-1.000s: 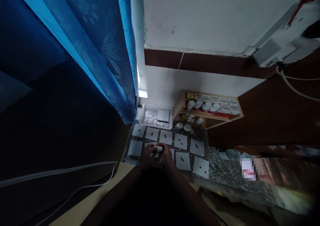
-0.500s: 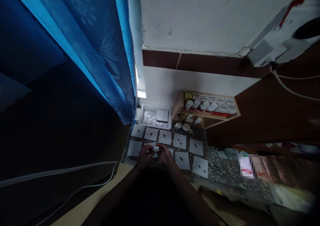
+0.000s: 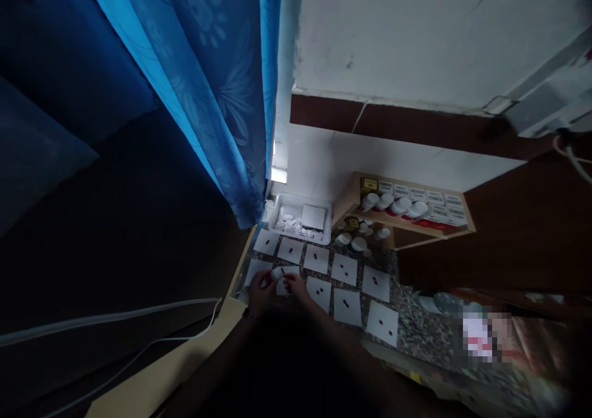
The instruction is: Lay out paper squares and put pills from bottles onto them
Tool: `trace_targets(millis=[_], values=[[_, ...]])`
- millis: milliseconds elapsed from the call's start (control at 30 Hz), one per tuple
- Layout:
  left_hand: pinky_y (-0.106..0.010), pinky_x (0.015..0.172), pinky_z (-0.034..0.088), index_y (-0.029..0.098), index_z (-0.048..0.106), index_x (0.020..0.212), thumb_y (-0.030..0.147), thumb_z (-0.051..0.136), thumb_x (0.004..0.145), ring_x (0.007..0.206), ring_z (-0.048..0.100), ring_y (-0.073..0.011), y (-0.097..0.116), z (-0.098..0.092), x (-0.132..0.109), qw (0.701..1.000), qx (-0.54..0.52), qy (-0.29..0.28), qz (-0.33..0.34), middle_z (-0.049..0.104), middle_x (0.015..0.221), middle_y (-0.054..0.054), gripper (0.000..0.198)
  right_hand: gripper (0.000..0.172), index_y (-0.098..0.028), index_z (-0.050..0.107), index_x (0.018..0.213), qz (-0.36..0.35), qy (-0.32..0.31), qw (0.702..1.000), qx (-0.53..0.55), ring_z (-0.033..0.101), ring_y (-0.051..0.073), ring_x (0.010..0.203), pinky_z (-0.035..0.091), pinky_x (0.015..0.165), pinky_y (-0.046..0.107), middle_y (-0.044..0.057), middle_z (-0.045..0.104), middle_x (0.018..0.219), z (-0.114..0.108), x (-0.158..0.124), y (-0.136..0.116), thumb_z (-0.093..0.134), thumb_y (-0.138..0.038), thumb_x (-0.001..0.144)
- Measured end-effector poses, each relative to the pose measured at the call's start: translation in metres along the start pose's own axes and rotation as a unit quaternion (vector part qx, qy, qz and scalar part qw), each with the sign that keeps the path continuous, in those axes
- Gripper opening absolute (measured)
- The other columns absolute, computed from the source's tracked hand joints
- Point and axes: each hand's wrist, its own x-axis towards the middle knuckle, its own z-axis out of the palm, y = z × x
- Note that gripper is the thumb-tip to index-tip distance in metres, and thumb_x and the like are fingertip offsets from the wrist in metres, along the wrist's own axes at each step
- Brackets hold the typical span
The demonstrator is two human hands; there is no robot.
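Your left hand (image 3: 259,291) grasps a small white pill bottle (image 3: 277,274), tilted at about 2 o'clock from that palm, above the worktop (image 3: 419,328). Your right hand (image 3: 296,285) is just beside it at 3 o'clock, fingertips drawn together over a paper square (whether they pinch anything, you cannot tell from here). Around you, paper squares (image 3: 383,312) lie in two rows, most bearing dark red tablets (image 3: 390,333). A white tray (image 3: 300,237) with paper packets sits near 12 o'clock, a wooden shelf (image 3: 348,201) at 2.

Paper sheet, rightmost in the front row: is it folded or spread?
Spread: the paper sheet lies flat, two small dark red pieces resting on it.
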Motion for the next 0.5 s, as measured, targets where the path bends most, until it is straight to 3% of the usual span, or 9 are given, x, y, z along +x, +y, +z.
trace_targets(millis=[233,500], values=[[-0.034,0.079,0.05,0.017,0.066,0.092,0.029,0.071,0.062,0.087,0.062,-0.0204,-0.022,-0.028,0.006,0.996,-0.004,0.083,-0.023,0.067,0.093,-0.007,0.032,0.013,-0.019,0.059,0.056,-0.031,-0.045,0.983,-0.174,0.052,0.014,0.059,0.041,0.058,0.025,-0.001,0.06,0.055,0.059,0.033,-0.004,0.051,-0.009,0.058],[-0.033,0.075,0.051,0.017,0.067,0.087,0.035,0.071,0.06,0.083,0.063,-0.0207,-0.043,-0.049,0.02,0.99,0.013,0.131,-0.041,0.067,0.088,-0.007,0.033,0.016,-0.016,0.06,0.06,-0.087,-0.069,0.956,-0.271,0.055,0.019,0.074,0.04,0.076,0.032,0.005,0.064,0.068,0.084,0.048,-0.005,0.051,-0.004,0.063]])
